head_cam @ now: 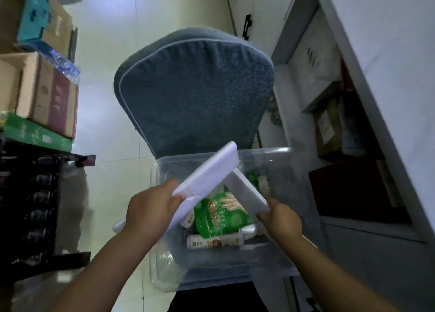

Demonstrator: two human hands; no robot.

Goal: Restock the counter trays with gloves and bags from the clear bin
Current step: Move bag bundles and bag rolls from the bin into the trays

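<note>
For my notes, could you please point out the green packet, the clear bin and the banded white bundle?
green packet [221,215]: head view, printed front.
clear bin [266,151]: head view, far rim.
banded white bundle [207,173]: head view, middle.

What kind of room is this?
Probably a shop storeroom: stacked cardboard boxes on the left, shelves of parcels on the right, a clear bin of supplies on a chair. The left hand grips one white bundle, the right hand another.

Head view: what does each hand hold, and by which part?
Left hand: banded white bundle, by its near end. Right hand: second white bundle, by its near end.
</note>
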